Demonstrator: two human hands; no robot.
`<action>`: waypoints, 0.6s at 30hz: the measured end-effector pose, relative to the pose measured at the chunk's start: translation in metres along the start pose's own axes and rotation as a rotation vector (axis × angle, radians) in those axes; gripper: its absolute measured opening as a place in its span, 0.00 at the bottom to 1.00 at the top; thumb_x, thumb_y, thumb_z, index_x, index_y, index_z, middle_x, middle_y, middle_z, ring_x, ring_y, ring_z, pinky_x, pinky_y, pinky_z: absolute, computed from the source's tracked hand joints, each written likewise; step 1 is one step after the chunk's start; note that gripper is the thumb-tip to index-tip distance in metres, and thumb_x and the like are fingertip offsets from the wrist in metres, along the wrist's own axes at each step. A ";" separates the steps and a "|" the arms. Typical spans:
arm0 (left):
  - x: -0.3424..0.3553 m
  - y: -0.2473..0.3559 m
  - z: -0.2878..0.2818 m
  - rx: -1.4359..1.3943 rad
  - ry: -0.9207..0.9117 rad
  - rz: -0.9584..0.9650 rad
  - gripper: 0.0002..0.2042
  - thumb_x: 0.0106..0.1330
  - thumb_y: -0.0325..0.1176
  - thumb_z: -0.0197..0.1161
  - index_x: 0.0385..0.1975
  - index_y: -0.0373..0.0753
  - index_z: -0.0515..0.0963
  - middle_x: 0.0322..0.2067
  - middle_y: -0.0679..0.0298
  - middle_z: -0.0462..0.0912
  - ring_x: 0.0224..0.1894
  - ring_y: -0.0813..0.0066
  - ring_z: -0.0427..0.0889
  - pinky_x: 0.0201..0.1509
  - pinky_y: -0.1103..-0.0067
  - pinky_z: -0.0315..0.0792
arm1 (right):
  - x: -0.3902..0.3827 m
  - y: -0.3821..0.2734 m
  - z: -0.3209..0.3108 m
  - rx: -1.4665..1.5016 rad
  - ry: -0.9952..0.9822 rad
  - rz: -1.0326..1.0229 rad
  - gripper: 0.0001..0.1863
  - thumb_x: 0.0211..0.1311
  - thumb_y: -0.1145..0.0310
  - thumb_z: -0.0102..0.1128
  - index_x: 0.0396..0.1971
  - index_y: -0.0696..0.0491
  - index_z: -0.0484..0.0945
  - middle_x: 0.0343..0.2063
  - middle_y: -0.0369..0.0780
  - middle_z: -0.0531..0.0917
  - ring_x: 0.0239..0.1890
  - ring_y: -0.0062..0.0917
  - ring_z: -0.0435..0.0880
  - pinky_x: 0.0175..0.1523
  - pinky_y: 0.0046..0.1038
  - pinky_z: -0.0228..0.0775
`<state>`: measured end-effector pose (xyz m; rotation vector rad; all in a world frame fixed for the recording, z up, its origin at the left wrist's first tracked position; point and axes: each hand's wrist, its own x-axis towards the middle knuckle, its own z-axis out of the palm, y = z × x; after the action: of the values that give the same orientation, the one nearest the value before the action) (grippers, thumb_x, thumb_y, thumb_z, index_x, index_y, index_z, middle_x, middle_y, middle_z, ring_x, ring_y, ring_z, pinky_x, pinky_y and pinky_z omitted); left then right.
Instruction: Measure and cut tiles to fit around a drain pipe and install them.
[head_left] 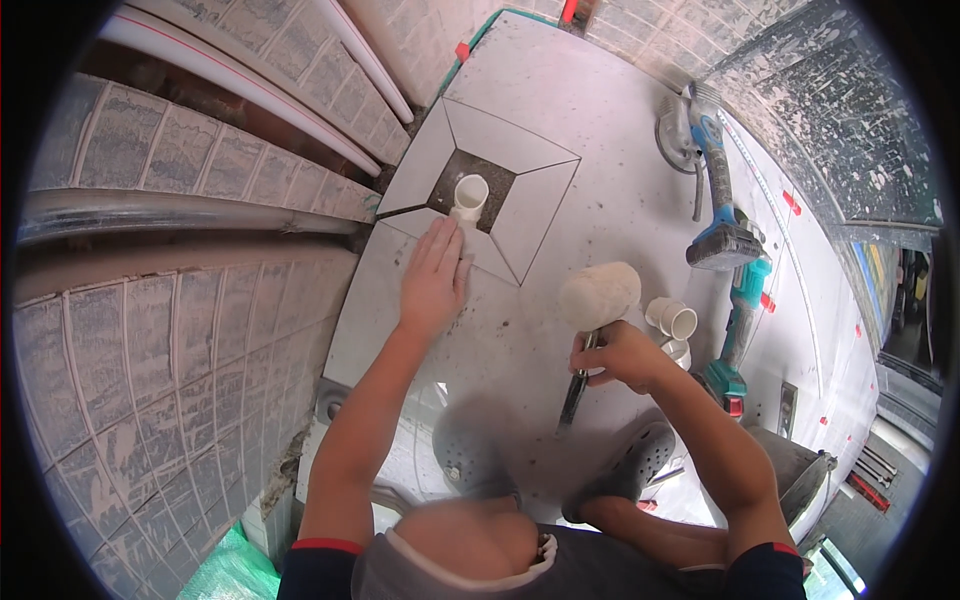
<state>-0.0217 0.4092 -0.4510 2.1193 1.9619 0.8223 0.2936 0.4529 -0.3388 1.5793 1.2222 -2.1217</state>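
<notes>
My right hand (618, 357) is closed round the handle of a white-headed mallet (600, 295), held over the floor tiles with its head pointing away from me. My left hand (434, 275) reaches forward with fingers stretched out over a cut tile. Its fingertips come up to a white plastic pipe fitting (469, 195), and I cannot tell if they press on it. This fitting stands in a square recess (490, 170) framed by mitred tile pieces. To the right of the mallet, loose white pipe fittings (672, 318) lie on the floor.
An angle grinder (712, 165) and a teal cordless tool (740, 320) lie at the right. White pipes (250, 80) and a grey pipe (200, 215) run along the tiled wall (170, 350) at the left. A dark bucket (795, 465) stands at the lower right. My shoes are on the near floor.
</notes>
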 end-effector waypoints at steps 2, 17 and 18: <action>-0.003 0.000 0.001 0.040 -0.010 0.009 0.23 0.71 0.31 0.63 0.65 0.33 0.74 0.68 0.50 0.74 0.70 0.45 0.72 0.72 0.58 0.68 | 0.001 -0.003 0.001 0.028 -0.004 0.003 0.10 0.59 0.70 0.70 0.38 0.56 0.81 0.36 0.38 0.87 0.42 0.25 0.88 0.45 0.31 0.86; -0.019 0.005 -0.003 -0.028 -0.009 0.051 0.23 0.70 0.35 0.65 0.63 0.32 0.74 0.69 0.53 0.73 0.72 0.49 0.70 0.72 0.56 0.66 | 0.020 0.017 0.011 0.171 0.084 0.084 0.13 0.63 0.68 0.71 0.42 0.58 0.79 0.39 0.41 0.84 0.42 0.27 0.87 0.44 0.34 0.87; -0.020 0.004 -0.003 -0.026 -0.008 0.047 0.23 0.70 0.35 0.65 0.63 0.32 0.74 0.69 0.53 0.73 0.72 0.49 0.70 0.72 0.56 0.66 | 0.022 0.019 0.012 0.167 0.082 0.085 0.13 0.63 0.68 0.71 0.42 0.58 0.79 0.39 0.41 0.84 0.42 0.27 0.87 0.44 0.34 0.87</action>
<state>-0.0196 0.3886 -0.4520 2.1579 1.8939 0.8420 0.2884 0.4381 -0.3664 1.7697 1.0042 -2.1739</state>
